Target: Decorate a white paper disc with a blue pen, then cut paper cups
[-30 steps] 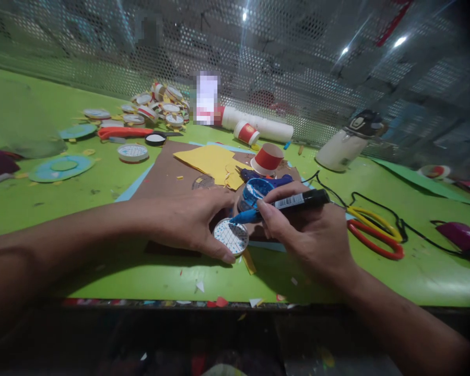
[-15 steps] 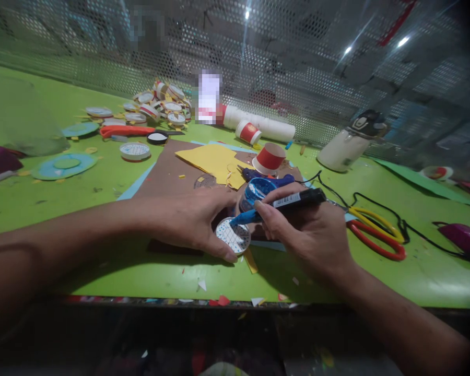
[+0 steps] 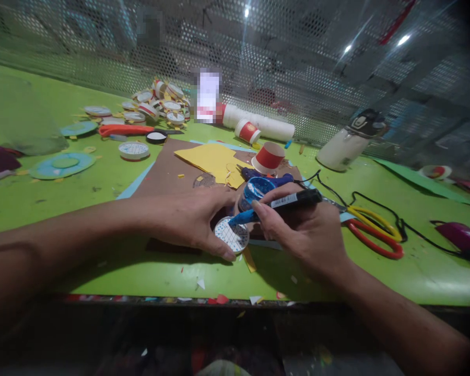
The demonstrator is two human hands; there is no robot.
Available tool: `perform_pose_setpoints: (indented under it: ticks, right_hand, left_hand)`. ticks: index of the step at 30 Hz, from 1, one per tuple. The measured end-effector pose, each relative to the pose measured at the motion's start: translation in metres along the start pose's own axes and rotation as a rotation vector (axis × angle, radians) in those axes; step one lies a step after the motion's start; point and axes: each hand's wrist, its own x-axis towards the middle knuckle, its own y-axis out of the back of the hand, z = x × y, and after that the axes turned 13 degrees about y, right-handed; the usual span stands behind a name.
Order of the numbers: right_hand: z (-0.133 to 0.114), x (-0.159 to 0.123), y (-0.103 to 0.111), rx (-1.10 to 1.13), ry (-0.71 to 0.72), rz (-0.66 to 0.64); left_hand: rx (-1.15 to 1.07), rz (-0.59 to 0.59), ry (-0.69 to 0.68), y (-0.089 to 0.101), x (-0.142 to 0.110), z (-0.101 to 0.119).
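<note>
Thumb and fingers of my left hand [image 3: 194, 216] grip the edge of a small white paper disc [image 3: 235, 237], marked with grid lines and blue dots. My right hand [image 3: 303, 232] is closed around a black marker [image 3: 295, 200] with a blue-stained front end. Its tip touches or hovers just over the upper part of the disc; I cannot tell which. Behind the tip stands a small clear tub [image 3: 254, 192] smeared with blue paint. A yellow paper strip [image 3: 249, 260] pokes out beneath the disc.
Red-and-yellow-handled scissors [image 3: 376, 230] and a black cord lie right. Behind are a red-and-white paper cup [image 3: 269, 158], yellow paper [image 3: 207, 159] and a white bottle [image 3: 342, 149]. Finished-looking discs [image 3: 164, 104] are heaped far left, near an orange cutter [image 3: 127, 130]. Scraps litter the table edge.
The marker and my right hand have shifted slightly left, with the tip staying near the disc's upper part. My left hand keeps its hold on the disc.
</note>
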Motion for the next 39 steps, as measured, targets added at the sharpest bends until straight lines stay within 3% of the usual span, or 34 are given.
perform_pose_setpoints:
  ticks: [6, 14, 22, 27, 31, 39]
  right_hand:
    - [0.002, -0.002, 0.001, 0.012, 0.007, 0.056]
    - [-0.004, 0.002, 0.009, 0.278, -0.019, 0.47]
    - [0.011, 0.023, 0.029, 0.391, -0.005, 0.688]
    - [0.029, 0.024, 0.033, 0.327, -0.058, 0.631]
    - [0.033, 0.022, 0.027, 0.102, -0.153, 0.436]
    - [0.047, 0.02, 0.015, -0.123, -0.157, 0.13]
  left_hand:
    - [-0.006, -0.014, -0.014, 0.0, 0.0, 0.0]
    - [0.024, -0.007, -0.025, 0.003, -0.002, 0.004]
    - [0.037, -0.016, 0.103, 0.002, -0.004, 0.003]
    - [0.032, -0.004, 0.134, 0.002, -0.006, 0.004]
    - [0.024, -0.029, 0.177, 0.003, -0.007, 0.008]
    - [0.036, -0.028, 0.2, 0.004, -0.009, 0.01]
